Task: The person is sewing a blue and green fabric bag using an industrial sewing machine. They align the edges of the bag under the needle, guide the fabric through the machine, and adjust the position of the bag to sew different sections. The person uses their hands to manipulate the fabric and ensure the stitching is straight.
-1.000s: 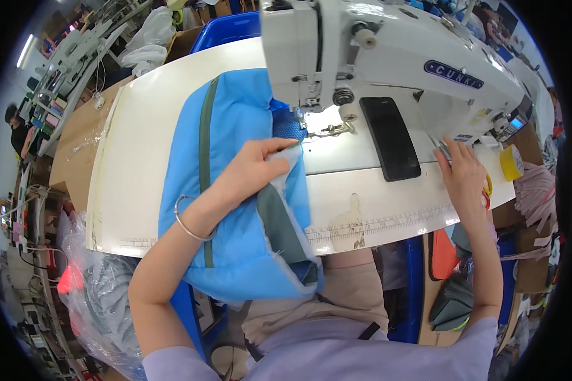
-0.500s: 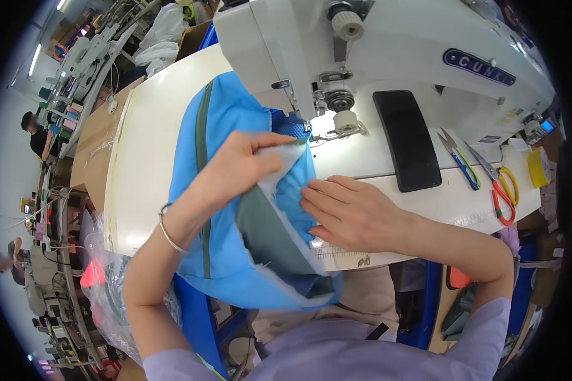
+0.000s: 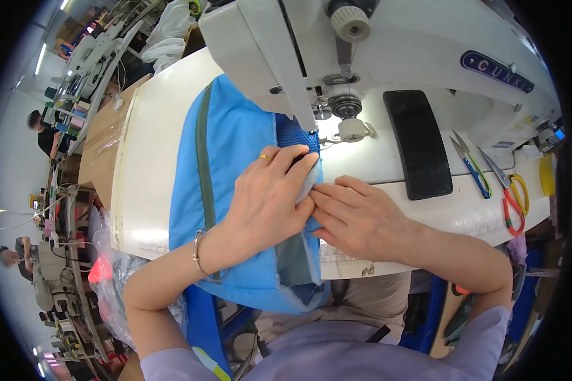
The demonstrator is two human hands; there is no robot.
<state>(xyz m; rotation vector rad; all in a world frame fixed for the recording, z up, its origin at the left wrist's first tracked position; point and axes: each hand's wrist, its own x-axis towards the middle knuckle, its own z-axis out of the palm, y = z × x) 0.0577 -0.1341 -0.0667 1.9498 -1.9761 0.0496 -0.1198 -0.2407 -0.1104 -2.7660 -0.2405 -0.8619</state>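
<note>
A blue fabric piece point(image 3: 232, 140), perhaps part of a bag, lies under the head of a white sewing machine point(image 3: 419, 38). Down its left side runs a dark green strip point(image 3: 202, 152); dark blue mesh point(image 3: 291, 134) shows by the presser foot. My left hand point(image 3: 270, 197), fingers bent, grips the folded right edge just in front of the foot. Against the same edge, slightly nearer me, my right hand point(image 3: 362, 219) has its fingers together, thumb side at the cloth. A grey-green lining point(image 3: 295, 260) shows below my left hand. My fingers hide part of the seam.
Right of the cloth lie a black phone point(image 3: 418, 146), blue-handled thread snips point(image 3: 471, 166), scissors with red and yellow handles point(image 3: 513, 197) and a yellow tape roll point(image 3: 546, 176). Cardboard point(image 3: 102, 152) borders the table's left side. Two people point(image 3: 46, 138) are at machines farther left.
My left hand has come down and right, folding the raised edge flap over so less lining shows. My right hand stays at the edge, its fingers now closer to the left hand.
</note>
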